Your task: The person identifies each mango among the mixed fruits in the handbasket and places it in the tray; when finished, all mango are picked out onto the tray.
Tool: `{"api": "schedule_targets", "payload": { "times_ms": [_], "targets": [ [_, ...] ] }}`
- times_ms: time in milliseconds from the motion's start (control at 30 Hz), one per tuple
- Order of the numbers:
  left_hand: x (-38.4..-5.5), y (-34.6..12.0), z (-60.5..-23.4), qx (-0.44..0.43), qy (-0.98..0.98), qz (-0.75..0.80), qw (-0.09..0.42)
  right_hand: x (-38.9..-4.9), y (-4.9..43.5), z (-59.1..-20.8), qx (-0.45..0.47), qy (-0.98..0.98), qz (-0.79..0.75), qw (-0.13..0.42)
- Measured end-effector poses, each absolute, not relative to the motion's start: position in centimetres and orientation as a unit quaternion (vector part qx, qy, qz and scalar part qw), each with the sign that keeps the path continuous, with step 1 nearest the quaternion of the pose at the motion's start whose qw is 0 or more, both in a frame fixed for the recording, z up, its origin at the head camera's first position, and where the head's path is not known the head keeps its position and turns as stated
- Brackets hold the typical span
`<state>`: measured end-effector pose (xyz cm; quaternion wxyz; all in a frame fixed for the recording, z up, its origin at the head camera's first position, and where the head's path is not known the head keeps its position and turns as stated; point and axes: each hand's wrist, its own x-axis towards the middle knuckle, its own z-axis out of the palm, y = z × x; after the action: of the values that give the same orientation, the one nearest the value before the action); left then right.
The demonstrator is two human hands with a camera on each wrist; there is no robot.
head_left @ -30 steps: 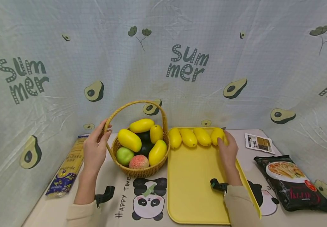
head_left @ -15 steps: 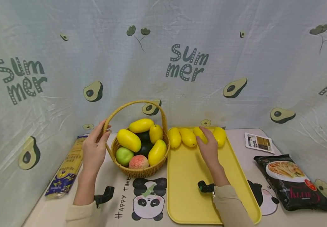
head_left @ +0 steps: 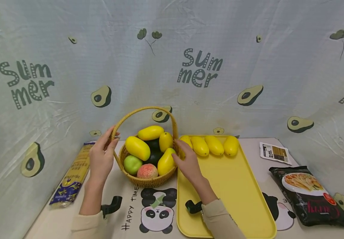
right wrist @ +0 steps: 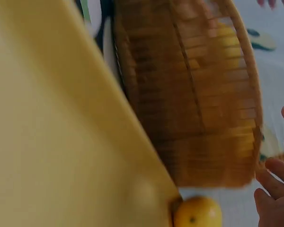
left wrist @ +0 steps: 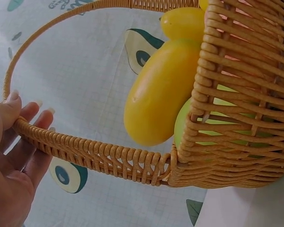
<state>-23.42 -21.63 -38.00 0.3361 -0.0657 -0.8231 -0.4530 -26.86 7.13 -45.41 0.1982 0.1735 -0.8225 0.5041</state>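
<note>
My left hand (head_left: 101, 159) holds the left side of the handle of a wicker basket (head_left: 148, 182), thumb on one side and fingers on the other. Mangoes (head_left: 137, 148), a green apple (head_left: 132, 165), a peach (head_left: 147, 171) and a dark, partly hidden fruit (head_left: 154, 151) fill the basket. At the basket's right rim, my right hand (head_left: 189, 164) reaches with parted fingers close to the handle's base and a mango (head_left: 166, 162). It holds nothing that I can see. In the right wrist view its fingertips (right wrist: 277, 168) show beside the blurred basket (right wrist: 194, 94).
Along the back of a yellow tray (head_left: 225, 199) lies a row of mangoes (head_left: 214, 145), the leftmost partly behind my right hand. A noodle packet (head_left: 70, 176) lies at left. A black curry bag (head_left: 310, 196) and small white pouch (head_left: 274, 153) lie at right.
My right hand has moved left from the rightmost mango on the tray, across the row, to the basket's right rim. That mango stays on the tray. My left hand stays on the handle.
</note>
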Motion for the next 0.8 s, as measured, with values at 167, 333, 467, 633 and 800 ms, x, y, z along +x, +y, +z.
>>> {"api": "schedule_targets", "payload": {
  "times_ms": [167,333,467,633,800],
  "targets": [
    [-23.4,-21.7,-37.9,-0.067,-0.822,-0.458,0.333,-26.1,4.1,-45.4,0.208,-0.833,0.482,0.177],
    [-23.4,-21.8,-37.9,-0.072,-0.820,-0.462,0.330,-25.5,2.3,-44.7,0.218,-0.836,0.481,0.150],
    [-23.5,-21.9,-37.9,-0.073,-0.821,-0.461,0.330,-25.4,1.0,-44.1,0.222,-0.834,0.488,0.130],
    [-23.5,-21.9,-37.9,-0.075,-0.821,-0.464,0.324,-25.9,-0.7,-43.7,0.224,-0.848,0.467,0.111],
    [-23.5,-22.0,-37.9,-0.078,-0.819,-0.472,0.318,-26.9,-2.1,-43.5,0.233,-0.869,0.427,0.089]
  ]
}}
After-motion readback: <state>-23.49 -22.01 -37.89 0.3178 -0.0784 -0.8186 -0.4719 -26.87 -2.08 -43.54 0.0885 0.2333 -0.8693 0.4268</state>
